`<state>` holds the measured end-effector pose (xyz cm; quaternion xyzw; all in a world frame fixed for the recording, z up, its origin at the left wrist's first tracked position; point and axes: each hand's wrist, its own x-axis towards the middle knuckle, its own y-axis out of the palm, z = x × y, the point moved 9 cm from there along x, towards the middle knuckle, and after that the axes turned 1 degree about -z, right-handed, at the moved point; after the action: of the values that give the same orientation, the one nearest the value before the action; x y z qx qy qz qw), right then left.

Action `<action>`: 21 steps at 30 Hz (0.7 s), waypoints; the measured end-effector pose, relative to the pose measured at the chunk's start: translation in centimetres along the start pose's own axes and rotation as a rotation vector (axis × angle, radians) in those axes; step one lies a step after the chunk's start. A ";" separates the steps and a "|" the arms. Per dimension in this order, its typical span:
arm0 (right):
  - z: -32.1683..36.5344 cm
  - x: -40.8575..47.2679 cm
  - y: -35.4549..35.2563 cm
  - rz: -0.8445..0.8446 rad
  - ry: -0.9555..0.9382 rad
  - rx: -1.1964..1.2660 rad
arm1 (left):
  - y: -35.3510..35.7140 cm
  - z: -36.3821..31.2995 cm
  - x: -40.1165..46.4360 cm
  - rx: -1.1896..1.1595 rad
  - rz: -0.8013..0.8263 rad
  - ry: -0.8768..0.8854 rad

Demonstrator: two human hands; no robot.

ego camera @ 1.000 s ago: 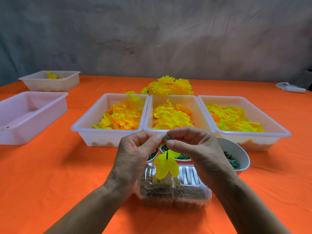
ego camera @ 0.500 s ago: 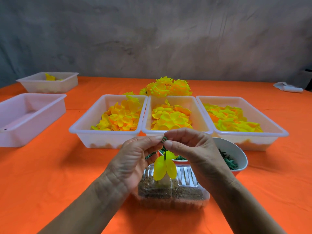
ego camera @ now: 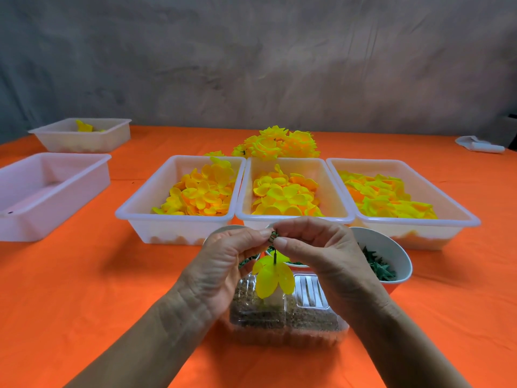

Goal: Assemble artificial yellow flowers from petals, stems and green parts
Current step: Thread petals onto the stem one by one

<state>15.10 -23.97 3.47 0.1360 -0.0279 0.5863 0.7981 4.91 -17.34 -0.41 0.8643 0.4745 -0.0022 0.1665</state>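
A small green part (ego camera: 273, 236) is pinched between the fingertips of the left hand (ego camera: 223, 271) and the right hand (ego camera: 316, 252), above a thin stem (ego camera: 275, 254) carrying yellow petals (ego camera: 272, 277). These are held over a clear container (ego camera: 288, 317) on the orange desk (ego camera: 84, 289). Behind lie a bowl of green pieces (ego camera: 389, 256) and three petal trays (ego camera: 293, 217).

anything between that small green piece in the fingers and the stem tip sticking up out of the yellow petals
Nothing visible. The green piece, pinched by left hand and right hand, sits directly above the stem, open gap between.
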 end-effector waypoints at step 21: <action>-0.3 0.0 -0.1 0.060 -0.049 -0.151 | -0.5 0.8 -0.3 0.064 -0.008 -0.002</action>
<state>15.18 -23.90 3.21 0.0886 -0.0957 0.6028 0.7872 4.52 -17.55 -1.25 0.8673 0.4777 -0.0190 0.1390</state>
